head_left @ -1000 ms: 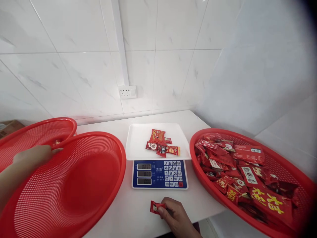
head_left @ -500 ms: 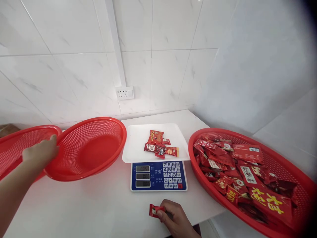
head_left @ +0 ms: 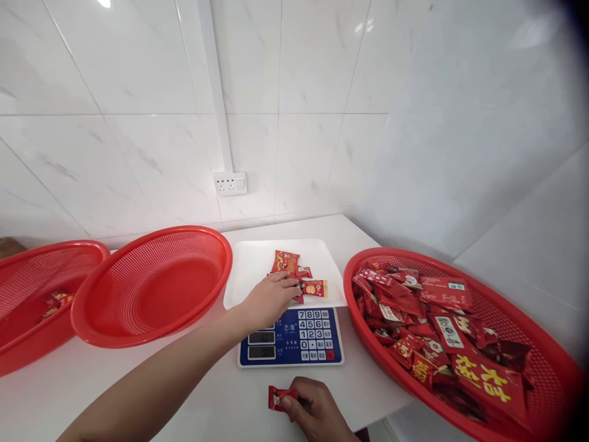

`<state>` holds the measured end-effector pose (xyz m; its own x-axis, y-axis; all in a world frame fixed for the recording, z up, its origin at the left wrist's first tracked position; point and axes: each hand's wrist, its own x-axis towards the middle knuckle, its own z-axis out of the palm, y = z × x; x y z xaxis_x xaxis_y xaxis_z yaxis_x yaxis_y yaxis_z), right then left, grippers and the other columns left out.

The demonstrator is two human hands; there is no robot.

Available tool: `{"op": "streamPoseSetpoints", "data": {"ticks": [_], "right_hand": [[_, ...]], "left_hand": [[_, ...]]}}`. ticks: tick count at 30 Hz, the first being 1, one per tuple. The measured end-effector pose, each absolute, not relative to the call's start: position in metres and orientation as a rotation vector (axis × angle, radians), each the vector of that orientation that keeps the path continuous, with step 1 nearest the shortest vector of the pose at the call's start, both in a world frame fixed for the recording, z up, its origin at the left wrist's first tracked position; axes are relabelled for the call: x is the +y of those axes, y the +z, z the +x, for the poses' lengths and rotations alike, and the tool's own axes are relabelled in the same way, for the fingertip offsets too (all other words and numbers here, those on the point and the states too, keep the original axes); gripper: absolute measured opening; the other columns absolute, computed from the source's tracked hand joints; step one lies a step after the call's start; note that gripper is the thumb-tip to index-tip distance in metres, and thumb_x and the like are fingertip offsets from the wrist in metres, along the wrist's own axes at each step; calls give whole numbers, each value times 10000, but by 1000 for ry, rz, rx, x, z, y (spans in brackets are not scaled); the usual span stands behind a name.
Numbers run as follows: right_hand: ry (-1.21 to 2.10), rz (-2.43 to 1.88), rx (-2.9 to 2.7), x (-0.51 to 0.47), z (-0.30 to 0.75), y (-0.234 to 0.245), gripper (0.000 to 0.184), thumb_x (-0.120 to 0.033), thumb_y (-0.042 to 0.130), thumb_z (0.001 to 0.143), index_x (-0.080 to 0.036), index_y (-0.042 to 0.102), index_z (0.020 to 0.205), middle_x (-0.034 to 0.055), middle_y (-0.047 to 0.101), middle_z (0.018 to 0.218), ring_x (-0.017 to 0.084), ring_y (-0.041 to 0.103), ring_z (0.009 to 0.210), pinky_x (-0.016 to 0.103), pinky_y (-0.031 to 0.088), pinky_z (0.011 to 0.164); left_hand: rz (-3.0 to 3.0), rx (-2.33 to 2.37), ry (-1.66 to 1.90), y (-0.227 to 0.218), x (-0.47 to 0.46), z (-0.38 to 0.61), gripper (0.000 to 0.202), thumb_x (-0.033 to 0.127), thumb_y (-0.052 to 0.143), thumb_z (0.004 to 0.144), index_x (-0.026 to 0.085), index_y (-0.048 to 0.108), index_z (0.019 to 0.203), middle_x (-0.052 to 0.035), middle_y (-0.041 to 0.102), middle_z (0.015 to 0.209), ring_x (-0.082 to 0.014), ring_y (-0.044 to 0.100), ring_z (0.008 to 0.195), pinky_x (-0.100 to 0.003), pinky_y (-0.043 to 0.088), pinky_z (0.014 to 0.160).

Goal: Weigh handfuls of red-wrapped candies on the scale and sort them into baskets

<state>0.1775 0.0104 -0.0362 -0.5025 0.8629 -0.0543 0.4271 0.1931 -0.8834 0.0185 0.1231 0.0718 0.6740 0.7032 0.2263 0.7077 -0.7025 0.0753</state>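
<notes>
My left hand (head_left: 273, 296) reaches over the white pan (head_left: 243, 270) of a scale. Its fingers are stretched out over the red snack packets (head_left: 285, 263) on the pan and hide part of them. A wrapper with an orange end (head_left: 315, 288) pokes out beyond the fingertips. Below the scale's blue keypad panel (head_left: 292, 353), my right hand (head_left: 315, 405) is closed, pinching a small red snack packet (head_left: 276, 398) between thumb and fingers. My left forearm and hand cover the upper left of the panel, including part of the displays.
At the right, a red basket (head_left: 352, 276) is heaped with red packets. A red basket (head_left: 225, 245) with no packets visible stands left of the scale. Farther left, another red basket (head_left: 99, 247) holds a few packets. A socket (head_left: 230, 183) is on the tiled wall.
My left hand has moved right from the far-left baskets to the packets on the scale pan. My right hand still holds its packet near the table's front. The view has shifted slightly.
</notes>
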Motion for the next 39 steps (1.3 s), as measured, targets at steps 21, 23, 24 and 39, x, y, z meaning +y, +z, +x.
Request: {"op": "streamPoseSetpoints", "data": {"ticks": [21, 23, 24, 39], "right_hand": [[1232, -1085, -2033, 15, 179, -47, 588, -647, 306, 831, -164, 514, 569, 17, 544, 578, 108, 472, 555, 209, 342, 535], [1227, -1085, -2025, 15, 179, -46, 589, -653, 296, 826, -165, 493, 561, 17, 539, 572, 109, 470, 551, 211, 336, 525], [1221, -1087, -2023, 15, 179, -46, 591, -658, 293, 822, -166, 481, 554, 16, 531, 565, 108, 465, 545, 212, 329, 517], [1242, -1103, -2037, 15, 179, -45, 588, -647, 301, 829, -163, 511, 568, 23, 539, 575, 112, 471, 550, 214, 340, 522]], "left_hand": [[-2664, -1486, -400, 80, 125, -2, 174, 214, 525, 838, 192, 615, 985, -50, 665, 958, -210, 568, 936, -347, 475, 835], [-2650, -1466, -376, 78, 129, 0, 166, 188, 478, 857, 181, 637, 904, -68, 670, 888, -216, 584, 881, -367, 472, 809], [-2637, -1461, -366, 79, 129, -1, 196, 176, 445, 869, 173, 641, 869, -78, 669, 861, -219, 588, 859, -376, 470, 798], [-2658, -1430, -187, 87, 132, -7, 259, 231, 482, 861, 210, 539, 1112, -59, 630, 1111, -214, 583, 1001, -328, 498, 791]]}}
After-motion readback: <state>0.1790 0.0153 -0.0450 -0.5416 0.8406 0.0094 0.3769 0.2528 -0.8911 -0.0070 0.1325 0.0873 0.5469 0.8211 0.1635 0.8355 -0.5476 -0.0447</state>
